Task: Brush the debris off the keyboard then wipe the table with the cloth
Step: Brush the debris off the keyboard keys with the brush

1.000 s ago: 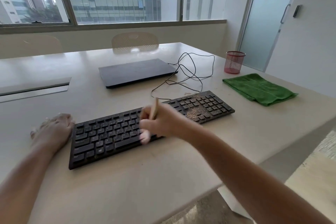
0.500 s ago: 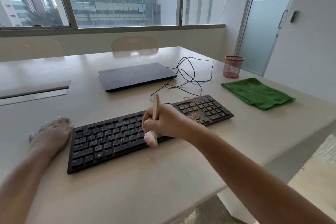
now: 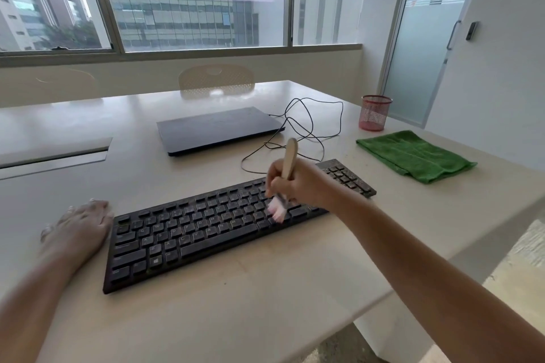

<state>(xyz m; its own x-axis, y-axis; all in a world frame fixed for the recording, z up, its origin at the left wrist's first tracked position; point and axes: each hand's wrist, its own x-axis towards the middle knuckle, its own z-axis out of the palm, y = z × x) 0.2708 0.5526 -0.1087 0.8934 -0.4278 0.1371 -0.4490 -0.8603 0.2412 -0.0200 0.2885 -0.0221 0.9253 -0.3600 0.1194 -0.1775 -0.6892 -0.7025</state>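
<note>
A black keyboard (image 3: 206, 230) lies slanted on the beige table (image 3: 265, 303), with brown debris on its number pad at the far right end. My right hand (image 3: 298, 183) grips a small wooden-handled brush (image 3: 288, 162) upright, its pale bristles touching the keys right of the middle. My left hand (image 3: 78, 227) rests flat on the table against the keyboard's left end. A folded green cloth (image 3: 413, 156) lies at the right side of the table.
A shut dark laptop (image 3: 218, 130) lies beyond the keyboard, with a loose black cable (image 3: 309, 130) coiled to its right. A red mesh cup (image 3: 375, 112) stands behind the cloth. The table's edge runs close on the right; a chair (image 3: 216, 81) is at the far side.
My right hand has carried the brush rightward along the keyboard, from the middle keys towards the number pad. My left hand has stayed at the keyboard's left end.
</note>
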